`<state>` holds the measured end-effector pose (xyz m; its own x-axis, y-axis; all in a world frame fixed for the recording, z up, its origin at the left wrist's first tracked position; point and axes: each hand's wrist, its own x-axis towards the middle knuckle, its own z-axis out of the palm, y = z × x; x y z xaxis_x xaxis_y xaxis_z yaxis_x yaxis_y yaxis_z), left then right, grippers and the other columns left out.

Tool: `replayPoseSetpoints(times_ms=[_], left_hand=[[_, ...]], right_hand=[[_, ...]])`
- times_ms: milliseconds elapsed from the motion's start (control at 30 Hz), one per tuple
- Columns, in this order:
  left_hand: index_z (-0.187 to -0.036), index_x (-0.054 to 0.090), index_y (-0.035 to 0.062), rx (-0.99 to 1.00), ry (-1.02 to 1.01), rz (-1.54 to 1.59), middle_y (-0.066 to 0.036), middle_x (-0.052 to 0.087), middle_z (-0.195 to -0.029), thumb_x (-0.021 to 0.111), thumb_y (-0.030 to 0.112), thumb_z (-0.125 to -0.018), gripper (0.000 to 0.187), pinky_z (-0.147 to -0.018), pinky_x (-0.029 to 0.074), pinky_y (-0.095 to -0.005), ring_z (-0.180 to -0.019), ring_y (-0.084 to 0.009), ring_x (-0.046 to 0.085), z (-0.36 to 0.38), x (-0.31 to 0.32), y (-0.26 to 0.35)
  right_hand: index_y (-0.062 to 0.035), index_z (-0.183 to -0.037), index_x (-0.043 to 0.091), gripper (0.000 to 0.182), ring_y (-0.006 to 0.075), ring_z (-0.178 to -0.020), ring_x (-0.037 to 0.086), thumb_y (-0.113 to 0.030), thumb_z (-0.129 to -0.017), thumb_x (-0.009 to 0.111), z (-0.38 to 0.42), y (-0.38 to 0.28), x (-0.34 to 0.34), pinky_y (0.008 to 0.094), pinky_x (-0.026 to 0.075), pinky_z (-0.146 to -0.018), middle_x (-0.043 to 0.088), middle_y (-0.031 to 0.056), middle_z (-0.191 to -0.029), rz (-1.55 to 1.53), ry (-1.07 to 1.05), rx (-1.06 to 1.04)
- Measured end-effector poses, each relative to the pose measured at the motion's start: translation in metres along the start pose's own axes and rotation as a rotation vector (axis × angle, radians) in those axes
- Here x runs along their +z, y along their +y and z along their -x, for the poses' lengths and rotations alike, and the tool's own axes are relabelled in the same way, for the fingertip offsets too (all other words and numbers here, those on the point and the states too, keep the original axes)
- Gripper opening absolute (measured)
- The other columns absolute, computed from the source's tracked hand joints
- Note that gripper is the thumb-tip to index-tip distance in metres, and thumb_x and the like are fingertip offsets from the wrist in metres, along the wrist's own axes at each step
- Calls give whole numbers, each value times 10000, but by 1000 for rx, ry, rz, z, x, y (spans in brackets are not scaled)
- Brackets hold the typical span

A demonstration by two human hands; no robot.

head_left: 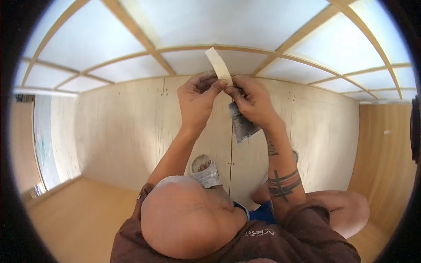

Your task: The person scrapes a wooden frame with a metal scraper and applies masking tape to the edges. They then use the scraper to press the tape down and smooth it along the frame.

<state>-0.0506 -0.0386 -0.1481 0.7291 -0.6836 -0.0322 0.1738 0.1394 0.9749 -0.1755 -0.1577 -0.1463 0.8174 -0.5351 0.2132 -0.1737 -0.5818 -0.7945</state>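
A pale cream strip [219,66], flat and narrow, rises at a slant between my two hands. My left hand [198,97] is closed, its thumb pressed on the strip's lower end. My right hand [253,99] is closed beside it, with thumb and fingertips meeting the left ones at the strip's base. Out of my right palm hangs a worn dark grey sheet [242,124], which looks like sandpaper. Dark dust or stain covers several fingertips. Where the strip ends under the fingers is hidden.
Ahead stands a wooden lattice [210,47] with white panels. Pale plywood boards [118,127] with a seam lie beneath my hands. My sandalled foot [204,170] and bent knees are close below. A brown wood panel [381,153] stands at right; a ledge [61,182] is at left.
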Motion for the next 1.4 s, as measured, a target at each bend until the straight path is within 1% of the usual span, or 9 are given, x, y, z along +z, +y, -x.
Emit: replayPoseSetpoints(times_ms=[233, 400, 600, 667, 900, 1000, 1200, 1300, 1400], left_hand=[[-1227, 719, -30, -35, 88, 2, -43, 731, -1029, 650, 386, -1082, 447, -861, 539, -314, -904, -131, 638, -33, 3, 9], [-1203, 721, -34, 2, 33, -24, -47, 740, -1035, 713, 312, -1049, 379, -866, 544, -305, -929, -121, 658, -31, -2, 24], [-1148, 749, -35, 102, -32, -188, -74, 759, -987, 771, 149, -997, 239, -857, 545, -276, -901, -127, 685, -25, 6, 29], [-1143, 752, -65, 120, 65, -209, -49, 747, -971, 782, 92, -979, 229, -760, 508, -236, -837, -74, 627, -23, 11, 34], [-1119, 766, -51, 209, 104, -214, -52, 752, -970, 788, 134, -982, 231, -817, 522, -267, -879, -98, 644, -21, 20, 56], [-1115, 758, -64, 251, 94, -267, -16, 724, -926, 766, 99, -993, 204, -741, 489, -233, -822, -60, 595, -23, 26, 65], [-1107, 772, -26, 383, -62, -478, -4, 695, -895, 743, 110, -1006, 171, -701, 471, -240, -786, -59, 564, -39, 40, 90], [-1143, 763, -39, 507, -265, -748, -40, 745, -964, 709, 134, -1040, 209, -753, 513, -260, -833, -67, 594, -53, 60, 119], [-1147, 762, -44, 433, -341, -890, -47, 746, -962, 719, 145, -1035, 224, -740, 507, -255, -817, -66, 586, -50, 89, 146]], right_hand=[[-51, -1132, 710, 188, 367, -936, 681, -125, -960, 695, 3, 12, -16, 436, 541, -776, 690, 140, -1023, -47, 36, -10], [-72, -1106, 717, 169, 365, -901, 669, -118, -944, 696, -5, 4, -27, 458, 528, -756, 644, 135, -953, 59, -17, -42], [-91, -1080, 728, 159, 374, -898, 673, -157, -935, 726, 15, 6, -26, 469, 535, -748, 651, 125, -1022, 54, 67, -65], [-94, -1091, 725, 174, 383, -895, 674, -170, -935, 733, 15, 4, -22, 472, 539, -746, 657, 124, -1049, 46, 110, -90], [-78, -1117, 683, 227, 405, -878, 677, -279, -1013, 673, 7, -18, -32, 497, 535, -728, 678, 156, -1029, 78, 19, -125], [-61, -1089, 675, 259, 407, -861, 674, -313, -1044, 636, 8, -20, -25, 501, 523, -713, 678, 168, -993, 41, 33, -176], [-34, -963, 661, 295, 415, -802, 655, -323, -1025, 656, 8, -36, -41, 489, 501, -689, 670, 193, -880, -96, 81, -88], [-15, -912, 655, 330, 422, -753, 642, -331, -1006, 661, 4, -41, -60, 498, 487, -666, 633, 227, -786, -266, 171, -61], [-1, -874, 664, 352, 426, -689, 625, -331, -996, 653, 0, -45, -81, 500, 467, -634, 602, 245, -720, -177, 239, 21]])
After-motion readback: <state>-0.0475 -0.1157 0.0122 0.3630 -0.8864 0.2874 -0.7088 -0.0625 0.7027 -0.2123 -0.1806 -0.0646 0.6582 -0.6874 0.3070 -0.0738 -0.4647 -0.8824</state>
